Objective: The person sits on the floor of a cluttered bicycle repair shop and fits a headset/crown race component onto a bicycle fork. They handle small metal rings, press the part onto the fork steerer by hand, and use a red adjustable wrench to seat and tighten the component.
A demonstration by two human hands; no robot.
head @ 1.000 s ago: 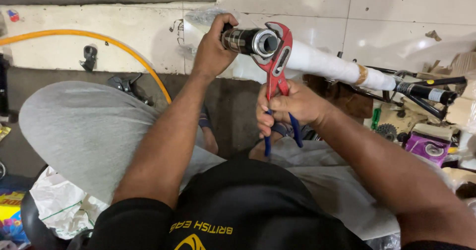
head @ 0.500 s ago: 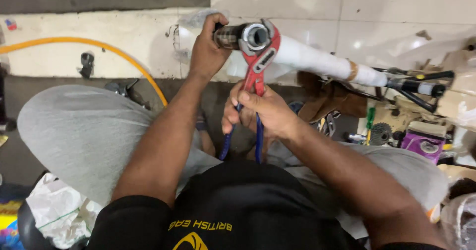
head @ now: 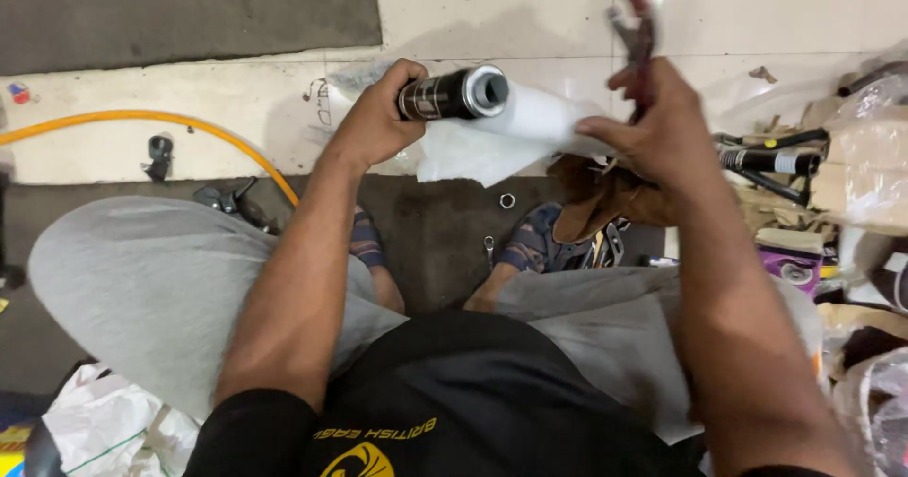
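Pliers point(head: 636, 25) with red jaws sit clamped in your right hand point(head: 662, 122), raised beside the white-wrapped tube point(head: 530, 118); your left hand point(head: 374, 122) is closed around its dark threaded end point(head: 454, 94), above the floor.

Purple printed box point(head: 793, 267) at right edge, clear plastic-wrapped bundle point(head: 865, 170) above it

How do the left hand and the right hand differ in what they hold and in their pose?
The left hand grips the dark metal tube with its open silver end; the right hand holds red pliers. The left hand looks sharp, the right hand and pliers are blurred. The left hand closes round the tube, while the right hand's fingers touch the tube's white wrapping. Both are bare.
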